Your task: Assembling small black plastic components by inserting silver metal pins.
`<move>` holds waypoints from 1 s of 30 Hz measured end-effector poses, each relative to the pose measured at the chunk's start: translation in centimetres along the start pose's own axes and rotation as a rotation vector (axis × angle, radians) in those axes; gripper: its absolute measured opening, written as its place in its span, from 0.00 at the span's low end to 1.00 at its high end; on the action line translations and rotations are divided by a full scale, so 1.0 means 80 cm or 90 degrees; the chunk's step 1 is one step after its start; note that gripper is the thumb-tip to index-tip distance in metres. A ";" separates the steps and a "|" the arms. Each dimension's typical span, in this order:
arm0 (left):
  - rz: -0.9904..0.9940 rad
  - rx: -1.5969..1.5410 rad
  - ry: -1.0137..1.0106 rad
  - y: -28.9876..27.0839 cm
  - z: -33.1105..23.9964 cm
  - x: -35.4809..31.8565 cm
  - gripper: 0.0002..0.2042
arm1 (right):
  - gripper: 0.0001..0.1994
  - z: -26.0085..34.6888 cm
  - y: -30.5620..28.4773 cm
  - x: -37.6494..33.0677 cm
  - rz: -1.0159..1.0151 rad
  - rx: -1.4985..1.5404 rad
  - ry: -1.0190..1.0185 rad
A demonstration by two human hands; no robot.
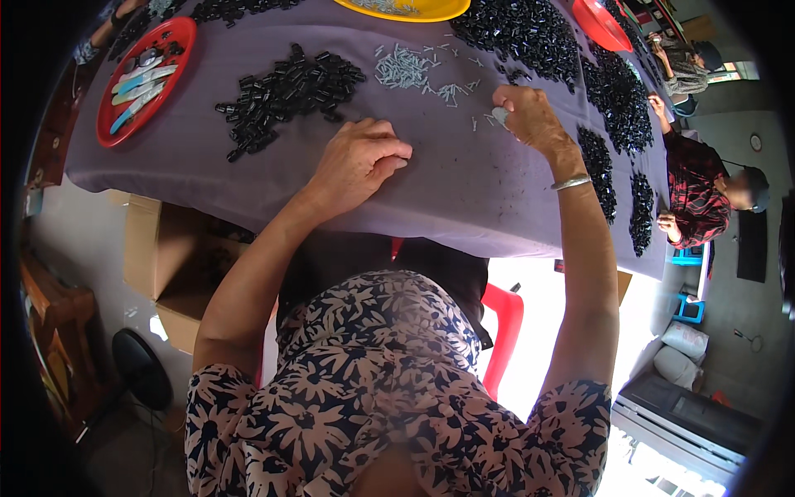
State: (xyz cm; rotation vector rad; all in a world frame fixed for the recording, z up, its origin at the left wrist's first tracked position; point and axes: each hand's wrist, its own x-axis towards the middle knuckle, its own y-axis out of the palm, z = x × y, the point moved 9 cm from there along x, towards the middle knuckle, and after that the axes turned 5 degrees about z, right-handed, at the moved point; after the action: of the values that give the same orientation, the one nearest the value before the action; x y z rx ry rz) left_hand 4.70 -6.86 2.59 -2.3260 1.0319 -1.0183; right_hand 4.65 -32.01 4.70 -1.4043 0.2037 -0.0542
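Purple cloth (pixel 464 186) covered the table, its near edge hanging over cardboard boxes (pixel 178 269) and a red chair (pixel 503 327) below. Left hand (pixel 360 161) rested near that edge, fingers curled to a loose fist against the cloth; whether it held anything could not be told. Right hand (pixel 530 116) lay farther in toward the right edge, fingers closed around a small pale piece (pixel 499 114), mostly hidden. Beyond the hands: a heap of small black parts (pixel 290 91) left of centre and a scatter of small grey pins (pixel 410 70) mid-table. At the far left corner, a red tray (pixel 178 50) held flat pale-blue and white pieces, details unclear. A yellow dish (pixel 406 10) was cut off at the far edge. Another person (pixel 704 195) sat past the right edge.
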 end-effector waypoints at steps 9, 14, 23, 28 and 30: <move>0.002 0.008 -0.007 -0.003 0.001 0.003 0.05 | 0.08 0.009 -0.014 -0.032 -0.114 0.193 -0.051; 0.001 -0.003 -0.029 0.000 0.001 -0.001 0.05 | 0.09 0.037 -0.007 -0.029 -0.103 -0.028 -0.191; 0.027 -0.003 -0.041 0.000 0.001 0.007 0.05 | 0.06 0.019 -0.009 -0.015 -0.103 0.311 -0.093; -0.023 -0.061 -0.040 -0.012 0.001 0.010 0.05 | 0.04 0.084 0.025 -0.053 -0.050 0.505 -0.137; -0.059 -0.136 0.000 -0.012 -0.002 0.010 0.05 | 0.04 0.094 0.021 -0.069 -0.098 0.478 -0.130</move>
State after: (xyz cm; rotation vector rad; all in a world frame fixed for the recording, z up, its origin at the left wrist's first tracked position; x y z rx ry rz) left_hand 5.38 -6.89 3.67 -2.5665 1.0901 -0.9835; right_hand 0.39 -23.55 4.82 -0.6671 -0.0943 -0.1017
